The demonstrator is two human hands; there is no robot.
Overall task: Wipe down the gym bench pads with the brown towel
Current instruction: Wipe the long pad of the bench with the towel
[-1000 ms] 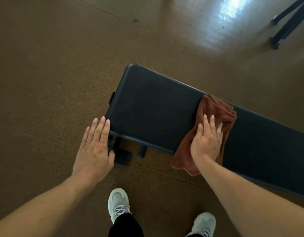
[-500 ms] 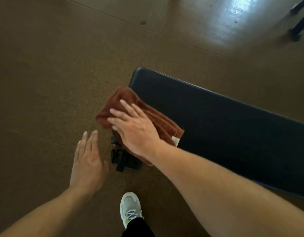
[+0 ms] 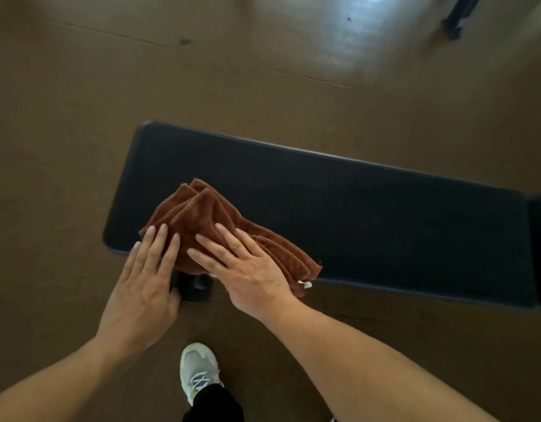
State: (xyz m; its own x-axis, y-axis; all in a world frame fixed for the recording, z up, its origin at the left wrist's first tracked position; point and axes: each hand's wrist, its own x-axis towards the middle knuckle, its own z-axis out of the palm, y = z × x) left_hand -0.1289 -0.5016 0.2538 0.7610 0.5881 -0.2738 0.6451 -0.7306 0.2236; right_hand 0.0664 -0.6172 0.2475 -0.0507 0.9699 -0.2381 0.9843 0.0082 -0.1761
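Bench pad (image 3: pixel 369 214): towel (image 3: pixel 220 226) seemingly diagonal.

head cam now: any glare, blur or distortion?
Head view: blown-out glare on the floor at top; dim overall, so the bench pad reads near-black; towel and both hands fairly sharp; frame edges soft, with wide-angle bowing of the pad.
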